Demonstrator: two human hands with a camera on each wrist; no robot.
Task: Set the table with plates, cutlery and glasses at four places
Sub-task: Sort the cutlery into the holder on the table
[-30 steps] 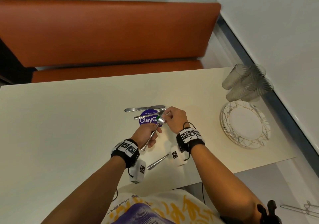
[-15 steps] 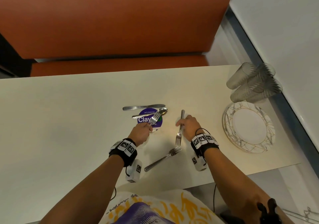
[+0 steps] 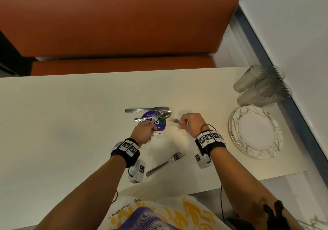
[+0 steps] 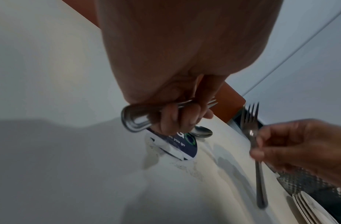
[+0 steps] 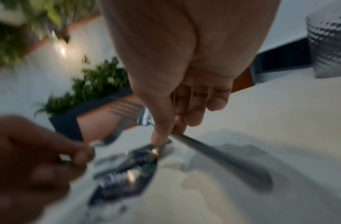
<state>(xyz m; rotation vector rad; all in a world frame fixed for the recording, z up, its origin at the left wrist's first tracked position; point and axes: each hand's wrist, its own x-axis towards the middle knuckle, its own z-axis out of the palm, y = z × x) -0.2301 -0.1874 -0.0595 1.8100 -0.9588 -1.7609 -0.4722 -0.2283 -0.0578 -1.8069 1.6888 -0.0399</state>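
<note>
Holding forks: left hand [image 3: 144, 130] | right hand [image 3: 190, 124] | plates [image 3: 255, 132] stacked

A long cream table [image 3: 71, 114] runs across the room, and behind it sits an orange padded bench [image 3: 115, 22] with a matching seat cushion. A pale wall [image 3: 292, 25] with a dark strip at its base closes the right side, while the right wrist view catches green plants [image 5: 93, 84] in a dark planter under a warm lamp [image 5: 63, 50].

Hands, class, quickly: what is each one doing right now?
Left hand: fingers curled round fork handles, more than one.
Right hand: pinching a single fork near its neck.
</note>
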